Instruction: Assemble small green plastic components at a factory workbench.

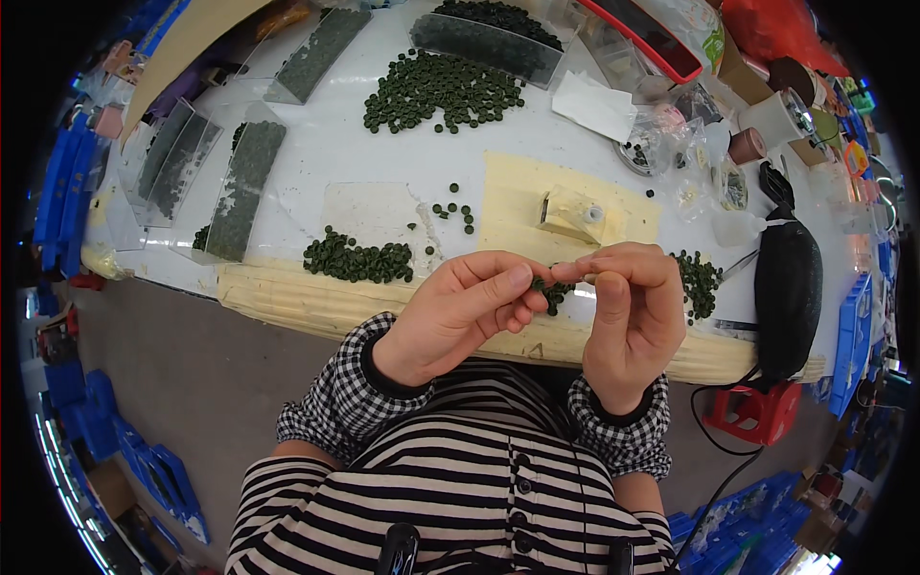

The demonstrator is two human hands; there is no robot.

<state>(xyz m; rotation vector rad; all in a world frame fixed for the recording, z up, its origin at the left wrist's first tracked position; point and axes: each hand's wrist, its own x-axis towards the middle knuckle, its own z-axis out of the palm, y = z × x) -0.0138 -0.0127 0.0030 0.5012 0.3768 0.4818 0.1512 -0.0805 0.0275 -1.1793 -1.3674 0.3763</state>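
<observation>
We see both hands above the padded front edge (287, 299) of a white table (335, 144), with the black bundle (788, 287) bounding the room to move on the right. Tabletop shows between the near and far piles; beyond the hands, a yellow sheet (508, 182) lies flat. We count two hands, one cream block (572, 216) on the sheet, four piles of green pieces and at least four clear boxes (244, 192): the large pile (436, 91) at the back, the left pile (356, 259), the right pile (698, 285) and a partly hidden pile (554, 300) behind the fingers. The left hand (465, 311) pinches one small green piece (539, 285) between thumb and forefinger, near the right hand (632, 321), whose fingers are bent; we cannot tell what, if anything, that grip holds. The held piece looks dark green, its outline mostly covered.
</observation>
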